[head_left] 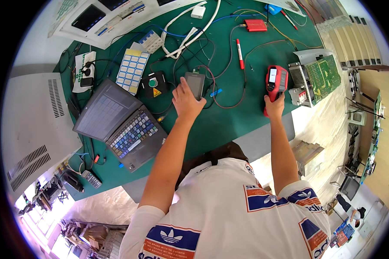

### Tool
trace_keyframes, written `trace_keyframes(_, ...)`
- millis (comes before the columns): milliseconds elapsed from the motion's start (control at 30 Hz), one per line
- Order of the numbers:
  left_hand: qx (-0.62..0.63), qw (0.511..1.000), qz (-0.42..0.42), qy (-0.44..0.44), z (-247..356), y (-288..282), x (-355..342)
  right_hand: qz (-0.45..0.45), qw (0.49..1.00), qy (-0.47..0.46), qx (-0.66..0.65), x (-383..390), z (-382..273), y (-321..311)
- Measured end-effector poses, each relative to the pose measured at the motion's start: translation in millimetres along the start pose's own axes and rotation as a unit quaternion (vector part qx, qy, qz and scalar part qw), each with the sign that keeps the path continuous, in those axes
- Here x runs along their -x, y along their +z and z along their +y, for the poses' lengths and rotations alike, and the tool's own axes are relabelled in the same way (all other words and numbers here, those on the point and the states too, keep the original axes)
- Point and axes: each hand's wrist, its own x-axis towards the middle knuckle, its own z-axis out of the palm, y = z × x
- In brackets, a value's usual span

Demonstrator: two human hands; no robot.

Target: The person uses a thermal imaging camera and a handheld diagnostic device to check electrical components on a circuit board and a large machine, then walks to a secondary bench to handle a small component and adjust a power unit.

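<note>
My left hand (187, 101) is at the lower left of a small grey screen module (196, 84) with a dark display and wires at its top. Its fingers lie along the module's left edge and its thumb is by the lower right corner, gripping it on the table. My right hand (275, 105) is wrapped round the handle of a red and black handheld meter (272, 84), shaped like a thermal imager, with a lit screen. Beside the module lies a small blue strip (216, 92). A black box (153, 84) with a green button stands to its left.
An open laptop (138, 134) sits at the left, near a large grey cabinet (39, 125). Right of the meter stands a green circuit board assembly (320, 80). Cables, a red marker (240, 54) and a red box (256, 25) lie farther back on the green tabletop (227, 118).
</note>
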Motion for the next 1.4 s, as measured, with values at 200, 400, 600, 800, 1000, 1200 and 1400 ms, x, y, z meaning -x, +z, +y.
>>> trace_keyframes(200,0.095,0.995,0.023,0.018,-11,-44,64,0.066,0.997,-0.041,-0.009,32,-32,-30)
trace_keyframes(400,0.104,0.993,-0.007,0.047,-37,-40,139,-0.276,0.942,-0.006,-0.193,125,-85,-23)
trace_keyframes(600,0.072,0.991,-0.068,0.094,-44,-21,174,-0.537,0.78,0.142,-0.288,173,-105,0)
trace_keyframes(800,0.002,0.989,-0.066,0.13,-47,-7,174,-0.467,0.744,0.28,-0.387,154,-102,17)
trace_keyframes(1000,-0.016,0.991,-0.097,0.086,-45,-14,159,-0.47,0.762,0.228,-0.383,158,-93,37)
trace_keyframes(1200,-0.035,0.986,-0.131,0.092,-40,-28,158,-0.422,0.835,0.117,-0.334,165,-73,31)
trace_keyframes(1400,0.17,0.98,-0.044,0.094,-40,-29,89,-0.427,0.841,0.102,-0.316,151,-55,19)
